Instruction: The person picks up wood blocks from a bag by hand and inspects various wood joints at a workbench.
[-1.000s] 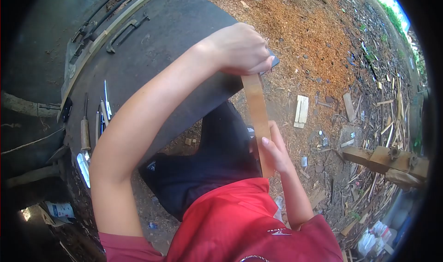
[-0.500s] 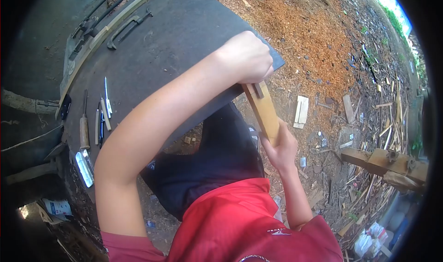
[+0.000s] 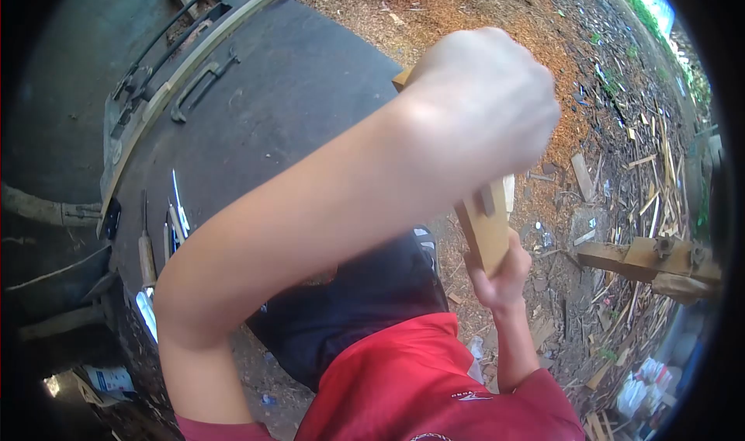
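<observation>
My left hand is closed in a fist, blurred, and raised over a light-brown wooden bar. Its fingers are turned away from me, so what they hold, if anything, is hidden. A small dark piece sticks up from the bar's top face, just below the fist. Wrapped around the bar's near end is my right hand, its thumb along one side. A corner of light wood shows beyond my left wrist. Most of the bar's far part is covered by the left hand and forearm.
A dark tabletop lies to the left, with a C-clamp near its far edge. Several slim tools and a wooden-handled one lie at its near left. Wood scraps and sawdust cover the ground; a rusty beam juts in at right.
My left fist has risen toward the camera and moved right. The wooden bar and my right hand have shifted slightly right and down in view.
</observation>
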A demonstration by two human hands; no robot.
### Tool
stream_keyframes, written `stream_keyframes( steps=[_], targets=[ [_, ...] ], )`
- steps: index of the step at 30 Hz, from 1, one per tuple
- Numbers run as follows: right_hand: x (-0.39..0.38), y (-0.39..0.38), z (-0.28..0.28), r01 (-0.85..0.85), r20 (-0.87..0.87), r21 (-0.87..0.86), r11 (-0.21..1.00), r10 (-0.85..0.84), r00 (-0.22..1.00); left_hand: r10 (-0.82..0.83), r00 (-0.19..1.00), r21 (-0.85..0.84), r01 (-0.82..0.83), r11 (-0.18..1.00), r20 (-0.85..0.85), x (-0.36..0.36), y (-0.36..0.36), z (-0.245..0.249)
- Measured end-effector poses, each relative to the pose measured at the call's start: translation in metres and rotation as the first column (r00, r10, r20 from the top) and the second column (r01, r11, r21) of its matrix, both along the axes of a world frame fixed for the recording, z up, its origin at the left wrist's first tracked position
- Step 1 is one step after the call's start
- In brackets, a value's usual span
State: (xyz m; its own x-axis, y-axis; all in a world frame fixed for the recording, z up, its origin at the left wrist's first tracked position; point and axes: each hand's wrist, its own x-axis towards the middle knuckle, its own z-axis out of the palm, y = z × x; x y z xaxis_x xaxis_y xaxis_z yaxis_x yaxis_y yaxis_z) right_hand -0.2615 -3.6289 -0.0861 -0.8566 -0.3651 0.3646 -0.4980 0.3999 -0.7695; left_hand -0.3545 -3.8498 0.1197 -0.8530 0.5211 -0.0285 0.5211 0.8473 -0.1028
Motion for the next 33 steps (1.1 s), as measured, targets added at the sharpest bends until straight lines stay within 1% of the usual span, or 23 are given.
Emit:
stream_keyframes(
  steps=[1, 3, 4, 5, 6, 7, 8, 10, 11, 12, 14, 17, 18, 19, 21, 23, 25, 26, 27, 28, 31, 32, 33],
  targets=[
    [0.001, 0.001, 0.003, -0.005, -0.019, -0.016, 1.0, 0.005, 1.0, -0.007, 1.0, 0.008, 0.007, 1.0, 0.0, 0.004, 0.002, 0.007],
    [0.002, -0.003, 0.006, -0.029, -0.052, -0.048, 0.998, 0.026, 0.998, -0.069, 0.994, 0.041, 0.073, 0.997, -0.08, 0.009, -0.003, 0.001],
    [0.003, -0.007, -0.006, -0.025, -0.047, -0.05, 0.998, 0.023, 0.999, -0.1, 0.988, 0.049, 0.106, 0.993, -0.117, 0.01, -0.007, -0.005],
    [0.004, -0.019, -0.025, 0.025, 0.005, 0.01, 1.0, -0.025, 1.0, -0.154, 0.986, -0.005, 0.154, 0.988, -0.056, -0.007, -0.021, -0.043],
    [0.007, -0.029, -0.059, 0.029, 0.131, 0.061, 0.998, -0.037, 0.991, -0.085, 0.982, -0.1, 0.103, 0.99, 0.17, -0.025, -0.032, -0.088],
    [0.006, -0.033, -0.082, 0.01, 0.241, 0.113, 0.994, -0.037, 0.97, -0.138, 0.984, -0.061, 0.146, 0.987, 0.112, -0.018, -0.026, -0.099],
    [-0.005, -0.039, -0.086, 0.024, 0.155, 0.076, 0.997, -0.036, 0.987, -0.191, 0.981, -0.05, 0.192, 0.98, 0.018, -0.024, -0.023, -0.096],
    [-0.017, -0.043, -0.091, 0.036, 0.01, 0.022, 0.999, -0.036, 0.999, -0.157, 0.986, -0.074, 0.153, 0.985, -0.051, -0.039, -0.032, -0.081],
    [0.002, -0.037, -0.089, 0.004, 0.081, 0.017, 1.0, -0.006, 0.997, -0.123, 0.992, -0.057, 0.122, 0.991, -0.019, -0.028, -0.036, -0.082],
    [0.009, -0.034, -0.081, -0.009, 0.131, 0.001, 1.0, 0.009, 0.991, -0.149, 0.989, -0.054, 0.15, 0.987, 0.008, -0.026, -0.036, -0.074],
    [-0.004, -0.032, -0.058, -0.037, 0.08, -0.035, 0.999, 0.04, 0.996, -0.15, 0.985, -0.037, 0.147, 0.988, -0.084, -0.019, -0.023, -0.049],
    [0.005, -0.018, -0.041, -0.04, 0.002, -0.081, 0.996, 0.04, 0.999, -0.128, 0.982, 0.045, 0.135, 0.99, -0.136, 0.007, -0.012, -0.037],
    [0.009, -0.025, -0.046, 0.021, 0.046, -0.119, 0.993, -0.015, 0.999, -0.13, 0.978, 0.064, 0.142, 0.988, -0.16, 0.008, -0.011, -0.035],
    [0.0, -0.04, -0.067, -0.088, 0.044, -0.027, 0.996, 0.089, 0.995, -0.142, 0.985, 0.012, 0.143, 0.99, -0.095, -0.006, -0.019, -0.048],
    [0.006, -0.055, -0.116, -0.305, 0.123, 0.164, 0.938, 0.287, 0.95, -0.155, 0.984, -0.056, 0.161, 0.985, 0.089, -0.025, -0.033, -0.103],
    [0.011, -0.065, -0.126, -0.244, -0.086, 0.218, 0.945, 0.268, 0.96, -0.258, 0.966, -0.093, 0.258, 0.962, 0.013, -0.025, -0.014, -0.108],
    [0.029, -0.054, -0.126, -0.21, 0.138, 0.05, 0.976, 0.202, 0.97, -0.194, 0.981, -0.021, 0.194, 0.981, 0.016, -0.014, 0.0, -0.094],
    [0.039, -0.048, -0.119, -0.155, 0.244, -0.014, 0.988, 0.154, 0.957, -0.194, 0.981, -0.005, 0.194, 0.981, 0.023, -0.01, 0.003, -0.087],
    [0.028, -0.045, -0.112, -0.086, 0.296, -0.081, 0.993, 0.107, 0.949, -0.198, 0.98, -0.013, 0.198, 0.98, -0.019, -0.015, 0.003, -0.078],
    [0.021, -0.039, -0.104, -0.049, 0.106, -0.033, 0.998, 0.053, 0.993, -0.184, 0.983, -0.063, 0.182, 0.981, -0.023, -0.017, 0.001, -0.074],
    [0.017, -0.014, -0.113, -0.024, 0.213, 0.03, 0.999, 0.017, 0.977, -0.177, 0.975, -0.094, 0.166, 0.982, -0.134, -0.023, -0.018, -0.078],
    [0.017, -0.003, -0.113, -0.078, 0.272, 0.098, 0.992, 0.048, 0.961, -0.218, 0.951, -0.082, 0.205, 0.975, -0.22, -0.024, -0.031, -0.087],
    [0.016, 0.002, -0.111, -0.029, 0.291, 0.028, 0.999, 0.02, 0.957, -0.256, 0.917, -0.074, 0.245, 0.967, -0.306, -0.025, -0.045, -0.095]
  ],
)
